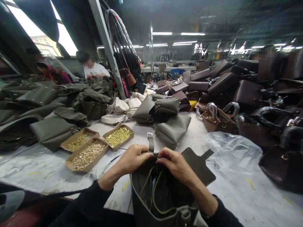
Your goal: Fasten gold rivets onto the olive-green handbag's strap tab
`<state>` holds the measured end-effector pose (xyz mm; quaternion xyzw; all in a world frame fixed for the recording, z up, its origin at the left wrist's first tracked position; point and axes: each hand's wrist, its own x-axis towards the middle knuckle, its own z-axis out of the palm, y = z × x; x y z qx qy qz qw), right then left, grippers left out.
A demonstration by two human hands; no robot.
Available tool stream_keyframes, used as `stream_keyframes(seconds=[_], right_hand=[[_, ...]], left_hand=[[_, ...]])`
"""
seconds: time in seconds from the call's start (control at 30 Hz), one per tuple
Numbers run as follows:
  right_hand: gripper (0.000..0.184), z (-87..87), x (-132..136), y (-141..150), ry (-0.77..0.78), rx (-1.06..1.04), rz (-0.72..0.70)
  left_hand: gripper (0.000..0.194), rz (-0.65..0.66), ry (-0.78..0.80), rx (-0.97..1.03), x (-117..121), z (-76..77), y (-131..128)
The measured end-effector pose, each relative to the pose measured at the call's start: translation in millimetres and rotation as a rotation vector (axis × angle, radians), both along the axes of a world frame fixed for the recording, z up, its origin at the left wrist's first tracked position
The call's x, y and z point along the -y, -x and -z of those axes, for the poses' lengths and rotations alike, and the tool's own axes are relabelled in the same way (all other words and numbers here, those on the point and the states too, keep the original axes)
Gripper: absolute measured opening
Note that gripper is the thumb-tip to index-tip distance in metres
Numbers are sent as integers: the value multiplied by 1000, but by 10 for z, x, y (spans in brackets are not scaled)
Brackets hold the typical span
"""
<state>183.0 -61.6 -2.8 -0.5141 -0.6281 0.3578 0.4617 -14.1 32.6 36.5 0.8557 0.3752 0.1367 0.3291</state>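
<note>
An olive-green handbag [144,201] stands with its top gaping towards me at the table's front edge, its inner pockets visible. My left hand [138,157] is closed on its far rim, thumb on the near side. Right beside it, my right hand [172,162] pinches the same rim; any small piece between those fingertips is too small to make out. A strap with a silver buckle [150,136] sticks up beyond the left fingers. The bag's flap with a narrow tab [199,165] spreads out to the right, partly behind my right forearm.
Cardboard trays of small gold metal parts [118,137] sit to the left. More olive bags [53,129] pile up there and straight ahead [174,127]. A clear plastic bag [233,154] lies right, before heaped dark-brown handbags [251,94]. A metal post [109,47] rises behind; people work beyond.
</note>
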Motion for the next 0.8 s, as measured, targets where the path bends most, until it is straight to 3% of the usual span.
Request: stream_keyframes(seconds=[0.1,0.37,0.53,0.8], right_hand=[[12,-42,-79,146,-16,42,-40],[16,182,-28,273,-201,40,-34],[15,254,-39,306,-295,192,86],[15,309,-54,347,-336,283,179]], left_hand=[[29,-37,180,115,-3,56,58],[37,-281,635,449,-8,328,137],[35,-338,692,530,1,448,108],[37,-287,583,527,27,477,94]])
